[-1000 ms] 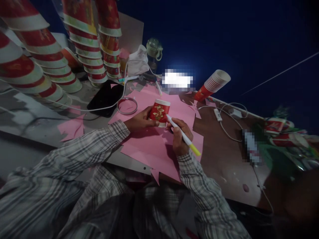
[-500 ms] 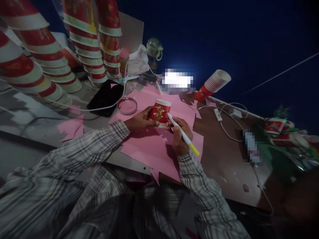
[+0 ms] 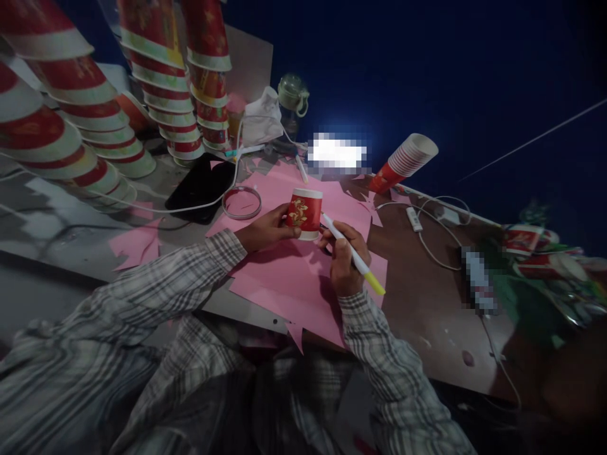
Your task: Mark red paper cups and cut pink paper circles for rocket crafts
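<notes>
A red paper cup (image 3: 310,216) with a gold print and white bands at both ends is gripped at its left side by my left hand (image 3: 266,230). In my right hand (image 3: 348,260) is a white marker pen (image 3: 356,259) with a yellow back end, its tip pointing at the cup's right side. Whether the tip touches the cup I cannot tell. Part of a dark item shows by the right fingers, too hidden to name. Beneath both hands lie sheets of pink paper (image 3: 284,284).
Tall stacks of red and white cups (image 3: 161,95) stand at the left. Nearby lie a black phone-like slab (image 3: 202,186), a ring of tape (image 3: 241,215) and a second pen (image 3: 302,169). A tilted cup stack (image 3: 403,163), cables (image 3: 441,249) and a blurred-out device (image 3: 478,278) are at the right.
The cup has turned slightly and shifted a little left, its gold print now further left. The pen's tip has moved slightly right, away from the cup's middle.
</notes>
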`<control>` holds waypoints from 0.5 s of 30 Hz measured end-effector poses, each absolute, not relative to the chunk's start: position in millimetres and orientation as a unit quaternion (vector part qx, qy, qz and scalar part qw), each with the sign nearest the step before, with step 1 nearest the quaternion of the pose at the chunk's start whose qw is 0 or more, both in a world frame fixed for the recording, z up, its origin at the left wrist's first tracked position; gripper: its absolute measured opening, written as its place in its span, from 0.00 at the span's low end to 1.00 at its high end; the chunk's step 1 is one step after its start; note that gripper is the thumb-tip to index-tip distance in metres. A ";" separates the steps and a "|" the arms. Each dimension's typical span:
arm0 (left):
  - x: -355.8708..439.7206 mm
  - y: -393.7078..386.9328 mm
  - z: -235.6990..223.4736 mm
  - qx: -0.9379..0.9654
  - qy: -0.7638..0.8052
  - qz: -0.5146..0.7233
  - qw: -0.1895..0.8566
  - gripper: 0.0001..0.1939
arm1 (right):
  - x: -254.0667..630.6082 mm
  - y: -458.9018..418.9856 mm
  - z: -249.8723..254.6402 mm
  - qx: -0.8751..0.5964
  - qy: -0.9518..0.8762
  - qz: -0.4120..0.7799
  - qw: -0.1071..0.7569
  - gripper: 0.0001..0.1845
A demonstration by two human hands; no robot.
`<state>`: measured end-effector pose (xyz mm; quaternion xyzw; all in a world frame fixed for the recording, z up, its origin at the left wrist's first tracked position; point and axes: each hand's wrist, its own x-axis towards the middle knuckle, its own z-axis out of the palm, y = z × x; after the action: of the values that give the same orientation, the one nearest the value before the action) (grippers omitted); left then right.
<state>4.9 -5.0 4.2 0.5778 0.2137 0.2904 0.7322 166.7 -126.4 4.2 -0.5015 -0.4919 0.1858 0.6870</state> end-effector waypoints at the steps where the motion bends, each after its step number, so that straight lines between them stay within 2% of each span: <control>1: 4.8 -5.0 4.8 0.581 0.211 0.291 0.730 0.31 | 166.2 -126.4 4.3 -0.504 -0.492 0.184 0.686 0.17; 15: 6.0 0.9 -5.6 0.593 0.192 0.314 0.716 0.32 | 165.1 -125.9 6.3 -0.518 -0.504 0.158 0.673 0.17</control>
<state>6.0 0.9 -5.6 0.5929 0.1917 0.3142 0.7163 165.1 -125.9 6.3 -0.5180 -0.5044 0.1577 0.6726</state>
